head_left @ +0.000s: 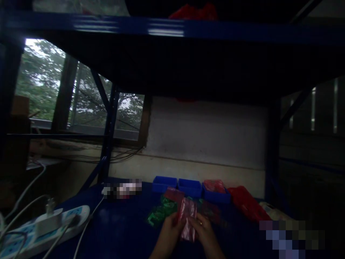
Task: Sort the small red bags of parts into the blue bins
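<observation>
A shiny pink plastic packet [188,219] is held upright between my two hands, low in the middle of the view. My left hand [171,230] grips its left edge, fingers closed. On its right side my right hand [203,228], with a ring on one finger, pinches the packet. Green plastic material [161,210] lies on the blue tabletop [121,223] just left of the packet. Behind it is more pink plastic [174,195], and dark reddish packets [210,210] lie to the right.
Three blue bins stand by the wall: left [164,183], middle [189,187] and right [215,195], the last holding pink packets. A red bag [248,205] lies at right. A power strip [81,216] with cables occupies the left. A shelf beam [215,30] crosses overhead.
</observation>
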Action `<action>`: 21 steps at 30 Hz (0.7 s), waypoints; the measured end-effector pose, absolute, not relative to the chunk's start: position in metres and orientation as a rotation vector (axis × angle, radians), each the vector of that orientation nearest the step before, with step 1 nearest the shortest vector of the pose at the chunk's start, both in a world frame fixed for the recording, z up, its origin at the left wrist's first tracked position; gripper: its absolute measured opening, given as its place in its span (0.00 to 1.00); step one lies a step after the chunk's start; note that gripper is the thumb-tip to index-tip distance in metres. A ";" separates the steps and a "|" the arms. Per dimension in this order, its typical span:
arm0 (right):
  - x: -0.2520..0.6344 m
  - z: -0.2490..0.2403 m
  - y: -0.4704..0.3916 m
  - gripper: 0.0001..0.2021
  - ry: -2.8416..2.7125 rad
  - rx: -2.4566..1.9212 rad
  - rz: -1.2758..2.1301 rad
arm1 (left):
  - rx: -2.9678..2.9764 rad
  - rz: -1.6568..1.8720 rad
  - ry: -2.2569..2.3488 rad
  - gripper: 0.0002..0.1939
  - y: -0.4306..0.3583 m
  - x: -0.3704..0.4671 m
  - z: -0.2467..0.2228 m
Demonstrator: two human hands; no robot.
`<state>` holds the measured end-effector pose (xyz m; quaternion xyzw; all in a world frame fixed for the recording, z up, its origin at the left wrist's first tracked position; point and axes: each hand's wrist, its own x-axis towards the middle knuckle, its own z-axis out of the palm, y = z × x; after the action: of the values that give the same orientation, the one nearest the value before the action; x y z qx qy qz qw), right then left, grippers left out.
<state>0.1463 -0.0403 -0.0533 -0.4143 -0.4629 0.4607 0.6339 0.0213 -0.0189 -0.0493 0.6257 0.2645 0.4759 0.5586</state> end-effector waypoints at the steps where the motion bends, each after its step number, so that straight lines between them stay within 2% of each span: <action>1: 0.146 -0.053 -0.041 0.19 -1.067 -0.943 1.042 | 1.462 1.123 0.621 0.24 -0.018 0.022 -0.049; 9: 0.150 -0.059 -0.031 0.24 -1.070 -1.042 0.990 | 1.448 1.153 0.653 0.19 -0.010 0.018 -0.050; 12: 0.148 -0.056 -0.035 0.23 -1.080 -1.044 0.956 | 1.426 1.162 0.677 0.16 -0.012 0.017 -0.047; 21: 0.142 -0.044 -0.044 0.20 -1.168 -1.088 0.874 | 1.509 1.144 0.714 0.16 -0.010 0.017 -0.044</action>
<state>0.1419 -0.0441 -0.0439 -0.4719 -0.5066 0.3793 0.6138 0.0168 -0.0102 -0.0438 0.6321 0.2993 0.4794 0.5301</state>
